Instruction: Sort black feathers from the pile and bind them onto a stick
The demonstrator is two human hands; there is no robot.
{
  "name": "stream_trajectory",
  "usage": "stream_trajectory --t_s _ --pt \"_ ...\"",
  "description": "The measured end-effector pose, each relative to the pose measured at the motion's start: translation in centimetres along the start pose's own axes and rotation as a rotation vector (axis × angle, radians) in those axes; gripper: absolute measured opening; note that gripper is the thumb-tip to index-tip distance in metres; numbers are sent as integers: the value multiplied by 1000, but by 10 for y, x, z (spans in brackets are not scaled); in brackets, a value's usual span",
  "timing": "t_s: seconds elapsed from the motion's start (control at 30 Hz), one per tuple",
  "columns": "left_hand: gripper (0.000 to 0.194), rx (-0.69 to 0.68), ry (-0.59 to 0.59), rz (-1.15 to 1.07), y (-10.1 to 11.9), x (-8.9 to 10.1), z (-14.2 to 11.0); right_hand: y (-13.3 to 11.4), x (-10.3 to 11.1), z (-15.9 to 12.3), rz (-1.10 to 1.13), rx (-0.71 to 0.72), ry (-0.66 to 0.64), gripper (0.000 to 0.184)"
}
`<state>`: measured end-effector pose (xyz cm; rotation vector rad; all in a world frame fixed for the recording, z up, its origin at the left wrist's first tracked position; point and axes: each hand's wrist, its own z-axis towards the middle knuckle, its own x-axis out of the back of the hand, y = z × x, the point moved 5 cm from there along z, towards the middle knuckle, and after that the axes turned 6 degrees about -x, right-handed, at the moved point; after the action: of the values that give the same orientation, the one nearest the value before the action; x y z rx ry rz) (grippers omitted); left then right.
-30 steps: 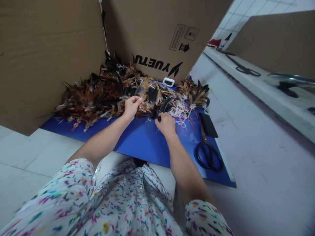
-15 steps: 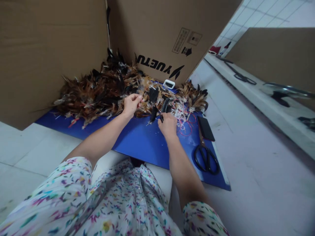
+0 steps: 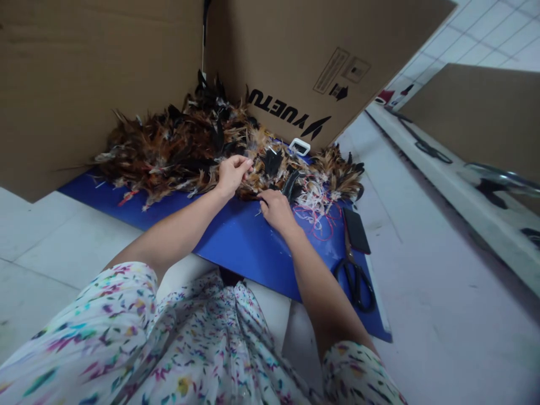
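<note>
My left hand (image 3: 233, 175) is held over the front of a pile of brown and black feathers (image 3: 156, 146). Its thumb and fingers are pinched together; whatever lies between them is too small to make out. My right hand (image 3: 276, 209) is lower, at the pile's front edge on the blue board (image 3: 236, 242). Its fingers are closed over a black feather, which they mostly cover. Just beyond that hand are dark feathers (image 3: 291, 185), beside a tangle of white and pink strings (image 3: 314, 197).
Black-handled scissors (image 3: 356, 287) and a flat black object (image 3: 356, 230) lie at the board's right side. Two cardboard panels (image 3: 291, 50) stand behind the pile. A small white-framed device (image 3: 300, 147) sits against one. More scissors (image 3: 432, 151) rest on a ledge at right.
My right hand has moved left, away from the strings, to the black feather at the board's edge. My left hand keeps its pinch. The view has shifted slightly.
</note>
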<state>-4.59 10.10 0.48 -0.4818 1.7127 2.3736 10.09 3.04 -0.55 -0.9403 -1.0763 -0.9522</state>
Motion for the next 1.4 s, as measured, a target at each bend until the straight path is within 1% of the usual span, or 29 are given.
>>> stream_trajectory --t_s 0.13,0.23,0.33,0.43,0.5,0.63,0.73,0.8,0.87,0.97,1.03,1.1,1.17,1.27,1.33,1.4 --pt "19 -16 -1 16 -1 1 0 -1 -6 10 -40 17 -23 30" --pt "19 -24 -10 31 -2 2 0 -2 -11 12 -83 17 3 29" --pt "18 -26 -17 48 -4 1 0 -2 -13 12 -126 11 33 31" --pt "18 -23 -15 72 -5 2 -1 2 -12 9 -102 -9 71 30" --pt "18 -34 -21 83 -5 2 -1 7 -8 8 -8 -38 117 27" --pt "17 -55 -19 91 -4 4 0 22 3 4 300 -122 232 19" --pt "17 -64 -4 88 -2 8 3 31 8 2 508 -199 293 15" --pt "16 -62 15 86 0 10 4 35 9 2 595 -240 314 14" --pt "15 -57 35 85 2 12 5 37 10 2 637 -268 327 13" --pt "14 -56 59 89 5 14 6 43 12 1 620 -311 340 11" --pt "16 -56 65 89 7 14 6 47 11 1 583 -325 327 10" --pt "17 -51 61 86 7 13 6 48 12 0 548 -316 316 15" --pt "16 -43 55 90 7 12 6 46 13 -1 507 -269 330 21" --pt "15 -40 47 101 7 10 5 29 13 -3 401 -132 333 21" --pt "14 -47 41 107 8 9 5 15 8 -4 307 -53 273 23" --pt "14 -54 32 113 9 8 4 2 0 -4 206 -7 186 27"
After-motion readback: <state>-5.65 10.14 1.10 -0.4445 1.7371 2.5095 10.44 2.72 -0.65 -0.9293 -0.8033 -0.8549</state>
